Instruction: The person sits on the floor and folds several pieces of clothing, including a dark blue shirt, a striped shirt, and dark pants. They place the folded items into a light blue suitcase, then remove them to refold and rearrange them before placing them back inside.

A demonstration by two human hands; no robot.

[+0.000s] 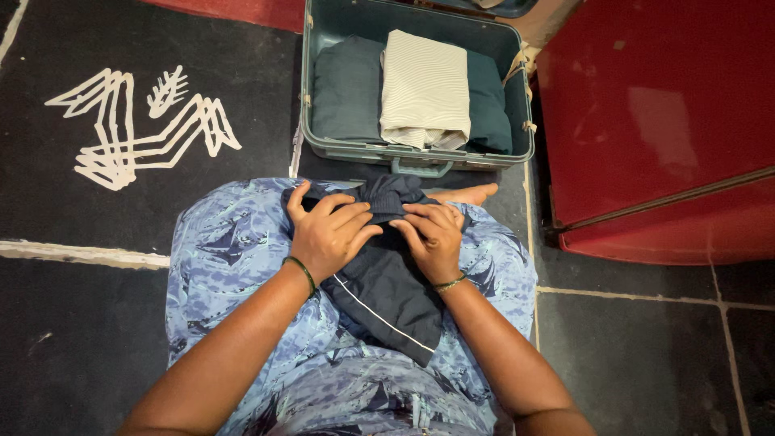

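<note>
A dark navy garment [387,295] with a thin white stripe lies across my lap, bunched at its far end. My left hand [327,230] grips the bunched cloth on its left side, fingers curled over it. My right hand [433,236] presses and pinches the same cloth on the right. Both wrists wear thin green bands. Beyond my knees stands an open teal suitcase [319,97]. Inside it, a folded cream ribbed cloth [425,89] rests on folded dark teal clothes [347,93].
I sit on a dark tiled floor [81,339] in a blue patterned garment [226,242]. Several white hangers [129,129] lie in a heap at the left. A red cabinet [662,121] stands at the right, close to the suitcase. A bare foot [472,194] shows by the suitcase.
</note>
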